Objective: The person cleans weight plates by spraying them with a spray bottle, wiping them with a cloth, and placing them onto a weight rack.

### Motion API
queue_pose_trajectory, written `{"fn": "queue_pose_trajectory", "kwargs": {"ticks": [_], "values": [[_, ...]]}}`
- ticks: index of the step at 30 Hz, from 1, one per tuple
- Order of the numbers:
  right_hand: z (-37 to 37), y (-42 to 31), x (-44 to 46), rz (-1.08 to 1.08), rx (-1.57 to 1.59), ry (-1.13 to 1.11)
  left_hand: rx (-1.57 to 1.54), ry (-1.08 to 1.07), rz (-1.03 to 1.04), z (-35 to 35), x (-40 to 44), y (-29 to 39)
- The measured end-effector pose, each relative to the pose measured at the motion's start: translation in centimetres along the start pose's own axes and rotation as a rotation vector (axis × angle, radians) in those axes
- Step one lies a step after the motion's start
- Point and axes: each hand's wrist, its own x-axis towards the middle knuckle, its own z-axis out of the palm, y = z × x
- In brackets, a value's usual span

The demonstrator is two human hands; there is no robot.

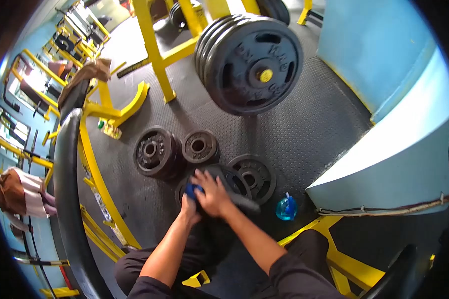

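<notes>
My left hand (189,209) is closed round a small blue object (193,190), perhaps a cloth, mostly hidden by the fingers. Against it lies my right hand (212,193), its fingers stretched out and somewhat spread. Below both hands is a dark weight plate (232,179), partly covered and blurred. A flat plate (264,174) rests on the floor just right of it. Beyond the hands are a small plate (198,145) and a stack of larger plates (152,149).
A blue bottle (286,208) stands right of the plates. Several big plates (254,65) hang on a yellow rack (157,60) ahead. A padded yellow machine frame (92,159) runs along the left. A pale blue wall block (384,164) is at right. Another person (22,192) shows far left.
</notes>
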Motion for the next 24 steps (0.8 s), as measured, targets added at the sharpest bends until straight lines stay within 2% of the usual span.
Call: {"fn": "queue_pose_trajectory", "kwargs": {"ticks": [3, 5, 6, 8, 13, 16, 17, 19, 21, 23, 24], "values": [[0.9, 3.2, 4.1, 0.255, 0.034, -0.02, 0.108, 0.073, 0.05, -0.1, 1.2, -0.2], [0.6, 5.0, 4.7, 0.401, 0.002, -0.062, 0.113, 0.209, 0.045, -0.1, 1.4, -0.1], [0.6, 5.7, 4.3, 0.406, -0.001, -0.068, 0.114, 0.274, 0.043, -0.1, 1.5, -0.3], [0.4, 7.1, 2.9, 0.589, -0.045, -0.077, 0.138, 0.315, 0.025, -0.4, 1.6, -0.4], [-0.5, 6.5, -6.8, 0.757, -0.043, -0.078, 0.212, 0.436, 0.081, 1.2, 0.9, -0.4], [0.2, 6.8, -8.2, 0.872, 0.136, 0.009, 0.259, 0.422, 0.099, 2.2, 0.9, -0.8], [0.9, 8.1, -7.4, 0.87, 0.137, 0.017, 0.293, 0.423, 0.139, 2.2, 0.8, -1.1], [0.9, 9.0, -4.4, 0.741, 0.054, 0.125, 0.343, 0.424, 0.181, 2.3, 0.7, -1.1], [0.4, 9.0, -0.9, 0.59, 0.088, 0.136, 0.36, 0.454, 0.194, 2.7, 0.8, -1.4], [0.6, 6.7, 1.8, 0.411, 0.047, 0.087, 0.373, 0.447, 0.183, 1.7, 1.5, -1.8], [0.7, 5.1, 1.9, 0.406, 0.045, 0.076, 0.384, 0.459, 0.157, 1.5, 1.6, -1.9]]}}
